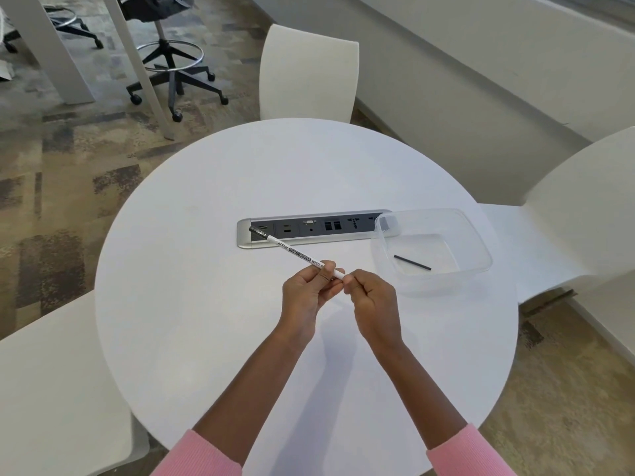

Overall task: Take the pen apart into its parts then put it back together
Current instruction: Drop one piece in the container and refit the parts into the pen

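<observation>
Holding the pen (292, 250) above the tabletop (206, 321), my left hand (309, 292) grips its white barrel with curled fingers (326, 271). The black tip points away, over the socket strip (330, 225). My right hand (371, 298) pinches the near end of the pen. One thin black rod (412, 262) lies inside the clear container (481, 245) at my right.

The only readable print runs along the white barrel of the pen (295, 254). Nearest its black tip stands a slanted brand word beginning "ADD"; its last letters are too small to make out. Next comes "HANDY MARKER" in white capitals on a black band, then "WHITE B" in black, where the left hand (305, 292) covers the rest.
</observation>
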Motion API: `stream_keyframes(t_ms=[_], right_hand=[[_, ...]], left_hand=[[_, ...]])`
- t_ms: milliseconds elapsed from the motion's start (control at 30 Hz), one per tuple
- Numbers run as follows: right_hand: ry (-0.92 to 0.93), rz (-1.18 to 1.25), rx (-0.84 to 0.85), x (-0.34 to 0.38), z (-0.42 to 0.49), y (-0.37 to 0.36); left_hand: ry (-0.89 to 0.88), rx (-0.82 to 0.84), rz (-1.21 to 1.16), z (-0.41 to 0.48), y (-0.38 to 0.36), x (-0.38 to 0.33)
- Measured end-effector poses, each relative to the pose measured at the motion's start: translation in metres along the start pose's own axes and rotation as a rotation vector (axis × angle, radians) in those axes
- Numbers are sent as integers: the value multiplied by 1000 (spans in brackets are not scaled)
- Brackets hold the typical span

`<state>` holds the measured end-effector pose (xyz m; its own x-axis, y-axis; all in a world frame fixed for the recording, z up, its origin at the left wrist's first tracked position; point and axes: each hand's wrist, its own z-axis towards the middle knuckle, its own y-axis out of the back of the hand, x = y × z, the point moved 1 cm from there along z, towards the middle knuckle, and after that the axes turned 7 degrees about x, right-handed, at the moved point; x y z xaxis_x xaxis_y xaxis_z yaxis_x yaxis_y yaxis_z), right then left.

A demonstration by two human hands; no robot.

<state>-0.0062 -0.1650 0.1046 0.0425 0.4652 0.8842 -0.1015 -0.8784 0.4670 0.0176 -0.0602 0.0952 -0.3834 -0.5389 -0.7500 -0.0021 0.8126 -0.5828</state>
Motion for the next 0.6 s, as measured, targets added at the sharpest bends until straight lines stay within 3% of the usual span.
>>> stream_keyframes(t_ms=[300, 400, 600], right_hand=[[-556, 552, 256, 10, 9, 6], [-497, 502, 247, 9, 9, 4], [-2, -179, 33, 1, -3, 0]], left_hand=[[-15, 6, 118, 1, 2, -1], [-29, -23, 122, 1, 0, -4], [-13, -129, 58, -1, 3, -1]])
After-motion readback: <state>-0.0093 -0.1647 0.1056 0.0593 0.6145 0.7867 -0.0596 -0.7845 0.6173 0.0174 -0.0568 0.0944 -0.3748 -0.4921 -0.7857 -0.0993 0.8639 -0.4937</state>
